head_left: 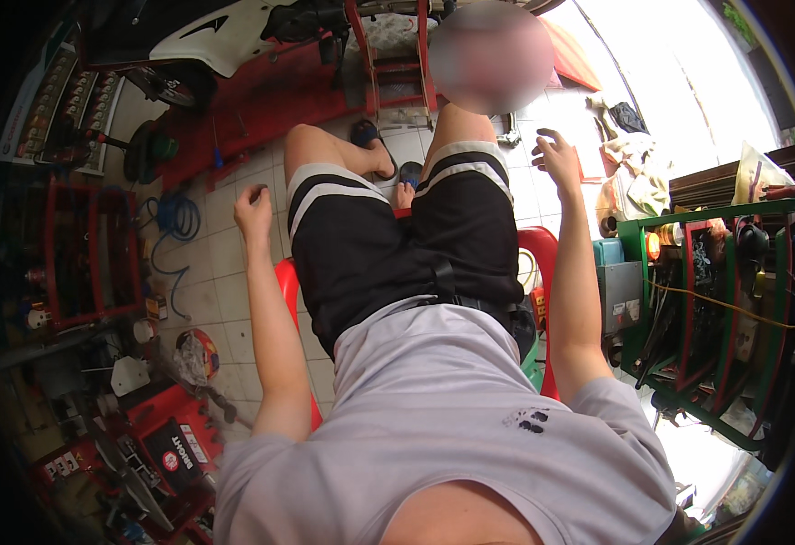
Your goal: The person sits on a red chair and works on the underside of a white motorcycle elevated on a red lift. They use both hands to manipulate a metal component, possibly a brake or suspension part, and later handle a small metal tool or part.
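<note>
I am seated on a red plastic chair [550, 263], wearing black shorts with white bands and a grey shirt. Off the left side of the chair, above the tiled floor, hangs my left hand [254, 216]; its fingers are loosely curled, with nothing visible in them. My right hand [558, 162] is out past my right knee, fingers spread, dark at the tips and empty. Neither hand touches anything that I can see. Nearest to the left hand are a coiled blue hose [176, 216] and a screwdriver-like tool with a blue handle [218, 158].
Ahead stands a red metal frame [397, 68] beside a parked white-and-black motorcycle [202, 45]. A blurred patch covers someone at the top. On the right is a green-and-red tool rack [725, 213] with cloths [638, 173] near it. Red shelving [93, 250] stands left.
</note>
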### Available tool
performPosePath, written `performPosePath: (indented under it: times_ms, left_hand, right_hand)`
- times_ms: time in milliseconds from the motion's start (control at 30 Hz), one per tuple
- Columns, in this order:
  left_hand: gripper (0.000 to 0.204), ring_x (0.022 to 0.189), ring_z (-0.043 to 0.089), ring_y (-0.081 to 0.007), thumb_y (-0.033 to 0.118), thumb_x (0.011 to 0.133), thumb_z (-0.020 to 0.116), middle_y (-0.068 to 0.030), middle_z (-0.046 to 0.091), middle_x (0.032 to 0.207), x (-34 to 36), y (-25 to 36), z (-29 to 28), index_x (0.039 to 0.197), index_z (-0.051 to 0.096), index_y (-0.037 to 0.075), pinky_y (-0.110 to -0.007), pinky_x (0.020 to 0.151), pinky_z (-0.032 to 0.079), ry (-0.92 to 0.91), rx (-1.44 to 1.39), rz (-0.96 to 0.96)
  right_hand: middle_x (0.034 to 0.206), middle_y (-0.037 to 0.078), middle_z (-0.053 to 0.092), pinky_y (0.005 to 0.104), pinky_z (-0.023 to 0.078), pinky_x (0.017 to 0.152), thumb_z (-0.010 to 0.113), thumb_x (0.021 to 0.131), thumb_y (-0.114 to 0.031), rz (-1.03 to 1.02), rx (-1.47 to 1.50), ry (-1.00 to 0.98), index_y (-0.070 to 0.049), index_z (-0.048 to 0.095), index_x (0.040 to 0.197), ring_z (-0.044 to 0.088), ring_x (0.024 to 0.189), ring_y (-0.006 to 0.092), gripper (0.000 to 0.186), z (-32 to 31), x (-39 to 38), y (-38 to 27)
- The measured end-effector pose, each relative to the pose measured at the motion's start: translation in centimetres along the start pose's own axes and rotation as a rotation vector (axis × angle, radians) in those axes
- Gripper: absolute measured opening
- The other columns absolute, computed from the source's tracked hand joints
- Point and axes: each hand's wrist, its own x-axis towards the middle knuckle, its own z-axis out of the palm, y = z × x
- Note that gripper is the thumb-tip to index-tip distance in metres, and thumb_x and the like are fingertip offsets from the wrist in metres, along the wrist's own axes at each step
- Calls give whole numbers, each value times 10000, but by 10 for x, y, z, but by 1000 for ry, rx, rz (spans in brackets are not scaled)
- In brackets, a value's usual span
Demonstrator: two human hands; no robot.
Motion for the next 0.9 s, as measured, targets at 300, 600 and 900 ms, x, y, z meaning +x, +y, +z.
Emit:
performPosePath:
  times_ms: [300,600,900]
  left_hand:
    - [206,1002,663,-290,193,826,650,-138,719,968,-6,9,2,949,725,45,-385,904,486,11,6,-34]
    - [217,992,657,-302,199,816,651,-143,712,974,-6,6,0,966,726,62,-395,874,497,36,9,-5]
    - [122,936,595,-299,-18,809,558,-102,641,931,-24,96,-33,903,632,5,-402,832,470,540,3,443]
  right_hand:
    - [805,94,684,257,500,584,560,932,-230,-15,-8,39,-59,614,1190,646,646,126,314,-5,-1,7]
    - [826,103,685,258,496,593,557,927,-209,-104,-28,20,-57,622,1171,651,660,128,294,6,-10,-5]
    - [804,98,666,265,498,621,561,932,-141,-320,16,-21,4,650,1063,638,679,125,214,25,-48,-53]
